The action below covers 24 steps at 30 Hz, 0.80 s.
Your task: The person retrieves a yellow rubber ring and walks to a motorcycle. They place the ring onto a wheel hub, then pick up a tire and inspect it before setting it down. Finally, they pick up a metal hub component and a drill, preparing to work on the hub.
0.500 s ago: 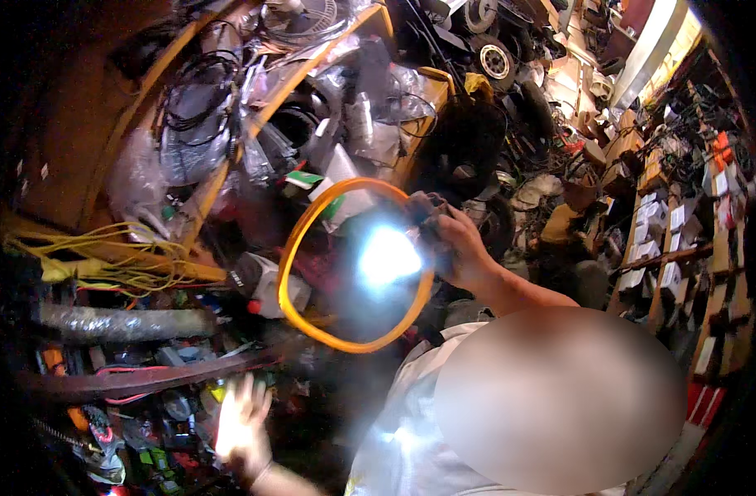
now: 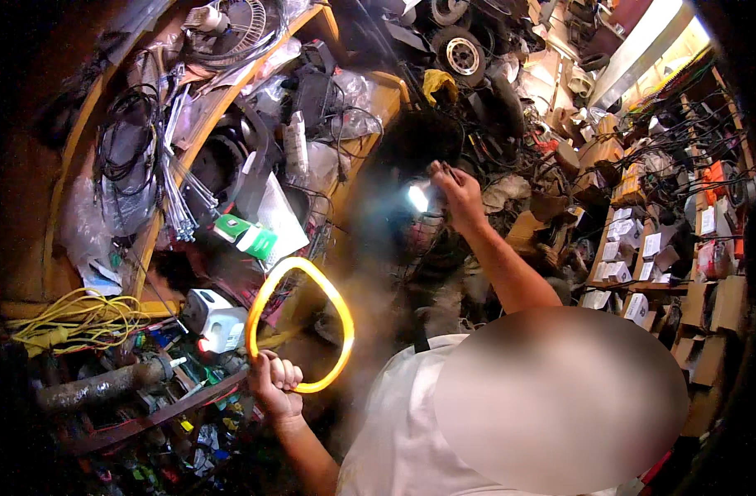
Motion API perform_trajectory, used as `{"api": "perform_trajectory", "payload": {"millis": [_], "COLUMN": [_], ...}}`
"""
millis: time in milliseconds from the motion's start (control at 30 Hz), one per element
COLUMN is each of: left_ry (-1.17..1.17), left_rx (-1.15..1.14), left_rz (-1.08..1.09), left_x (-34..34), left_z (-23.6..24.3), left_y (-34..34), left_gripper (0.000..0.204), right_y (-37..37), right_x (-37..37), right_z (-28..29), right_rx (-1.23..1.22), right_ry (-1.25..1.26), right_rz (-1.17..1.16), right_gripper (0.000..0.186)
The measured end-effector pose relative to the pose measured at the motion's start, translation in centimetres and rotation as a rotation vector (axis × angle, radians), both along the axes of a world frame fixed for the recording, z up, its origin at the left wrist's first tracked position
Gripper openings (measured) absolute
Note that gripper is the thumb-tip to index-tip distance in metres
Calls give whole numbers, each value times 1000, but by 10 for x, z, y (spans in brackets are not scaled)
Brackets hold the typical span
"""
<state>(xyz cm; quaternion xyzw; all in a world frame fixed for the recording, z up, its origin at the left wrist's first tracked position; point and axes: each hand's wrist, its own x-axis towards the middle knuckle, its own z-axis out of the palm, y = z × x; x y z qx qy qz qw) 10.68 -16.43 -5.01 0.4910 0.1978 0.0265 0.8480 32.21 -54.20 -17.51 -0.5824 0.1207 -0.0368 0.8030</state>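
My left hand [image 2: 275,380] is closed around the lower left of a bright yellow ring [image 2: 345,331], which is upright in front of cluttered shelving. Higher and to the right, my right hand [image 2: 456,186] has its fingers closed at a small dark object beside a bright white spot of light [image 2: 418,198]; I cannot make out what it grips. A white jug with a red cap [image 2: 221,318] lies just left of the ring.
Wooden shelving [image 2: 225,99] at upper left holds cables and bags. Yellow cord [image 2: 80,318] and a grimy tube [image 2: 88,388] are at left. Wheels [image 2: 462,56] are piled at the back, boxes [image 2: 708,331] line the right. A blurred patch covers the lower right.
The yellow ring has moved down and left, from my right hand into my left, which was open and is now closed on it. My right hand has risen, and the white glare has shrunk.
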Motion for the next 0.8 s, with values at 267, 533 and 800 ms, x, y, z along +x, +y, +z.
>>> {"api": "perform_trajectory", "payload": {"millis": [267, 533, 800], "left_ry": [407, 861, 882], "left_rx": [603, 590, 1004], "left_rz": [-243, -409, -547], "left_x": [-19, -94, -150], "left_z": [-61, -180, -184], "left_y": [-7, -2, -66], "left_gripper": [24, 29, 29], "right_y": [2, 3, 42], "right_x": [84, 265, 400], "right_z": [1, -61, -170], "right_rx": [105, -772, -1060], "right_ry": [-51, -149, -13], "right_rz": [120, -109, -19], "right_gripper": [42, 56, 48]}}
